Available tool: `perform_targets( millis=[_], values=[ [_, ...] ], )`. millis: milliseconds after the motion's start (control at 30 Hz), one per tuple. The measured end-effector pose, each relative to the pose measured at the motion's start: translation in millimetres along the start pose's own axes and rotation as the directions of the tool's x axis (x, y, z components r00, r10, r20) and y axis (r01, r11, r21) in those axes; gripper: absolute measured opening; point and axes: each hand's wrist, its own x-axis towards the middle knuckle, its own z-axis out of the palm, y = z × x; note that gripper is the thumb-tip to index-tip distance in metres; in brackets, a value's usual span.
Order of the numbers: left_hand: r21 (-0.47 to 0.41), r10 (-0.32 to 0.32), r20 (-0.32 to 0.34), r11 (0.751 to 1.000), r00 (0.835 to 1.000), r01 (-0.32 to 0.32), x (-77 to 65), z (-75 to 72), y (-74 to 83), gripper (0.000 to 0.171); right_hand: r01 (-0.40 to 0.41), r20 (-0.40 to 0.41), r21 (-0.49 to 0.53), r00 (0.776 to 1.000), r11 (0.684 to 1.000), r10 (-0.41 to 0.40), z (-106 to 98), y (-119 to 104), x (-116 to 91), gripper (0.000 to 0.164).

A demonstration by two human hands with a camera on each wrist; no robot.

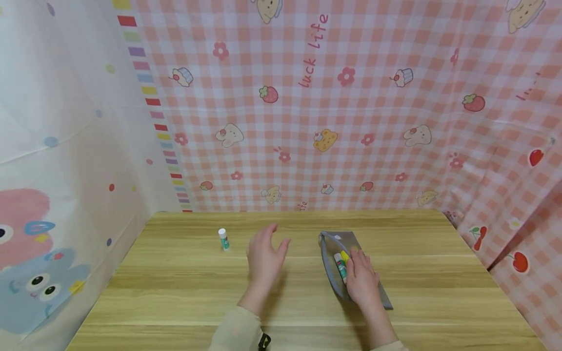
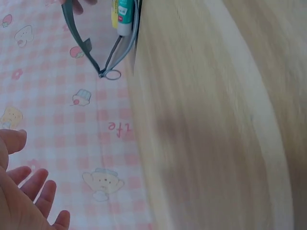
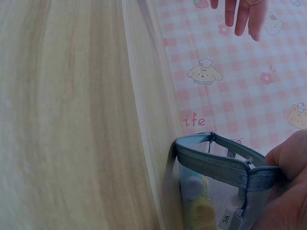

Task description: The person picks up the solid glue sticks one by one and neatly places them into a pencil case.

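Note:
A grey mesh zipper pouch lies with its mouth spread on the table's right half. My right hand grips its edge, the thumb at the zipper band in the right wrist view. Inside show a green-and-white glue stick and a yellow item, whose kind I cannot tell. My left hand hovers over the middle of the table, fingers apart and holding nothing. Another glue stick, white-capped, stands to the left of that hand, apart from it.
The wooden table reaches back to a pink checked curtain. A white patterned curtain hangs along the left side. A dark band with a yellow mark sits near the left sleeve cuff.

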Motion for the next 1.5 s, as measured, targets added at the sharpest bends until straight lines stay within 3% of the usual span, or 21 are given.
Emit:
perform_targets(
  millis=[200, 600, 900, 1167, 1500],
  values=[
    [0.099, 0.062, -0.024, 0.993, 0.998, -0.059, 5.6, -8.7, -7.2, 0.049, -0.004, 0.008, 0.006, 1.0, 1.0, 0.004, 0.3, 1.5, 0.8, 0.046],
    [0.172, 0.171, -0.11, 0.973, 0.979, -0.151, 15.0, -28.7, -33.8, 0.048, -0.008, 0.011, 0.002, 1.0, 1.0, 0.008, 0.8, 2.6, 1.8, 0.046],
    [0.152, 0.095, -0.132, 0.986, 0.987, -0.074, 20.6, -47.6, -49.1, 0.051, -0.016, 0.024, 0.002, 1.0, 1.0, 0.016, 0.0, 2.0, 2.0, 0.046],
    [0.153, 0.067, -0.181, 0.987, 0.981, -0.04, 21.4, -59.2, -67.5, 0.053, -0.007, 0.014, 0.008, 1.0, 1.0, 0.007, 0.7, 2.1, 1.6, 0.046],
    [0.087, 0.022, -0.21, 0.996, 0.977, -0.004, 24.1, -69.4, -88.7, 0.051, 0.007, -0.007, 0.01, 1.0, 1.0, -0.007, 0.2, 2.1, 0.7, 0.045]
  ],
)
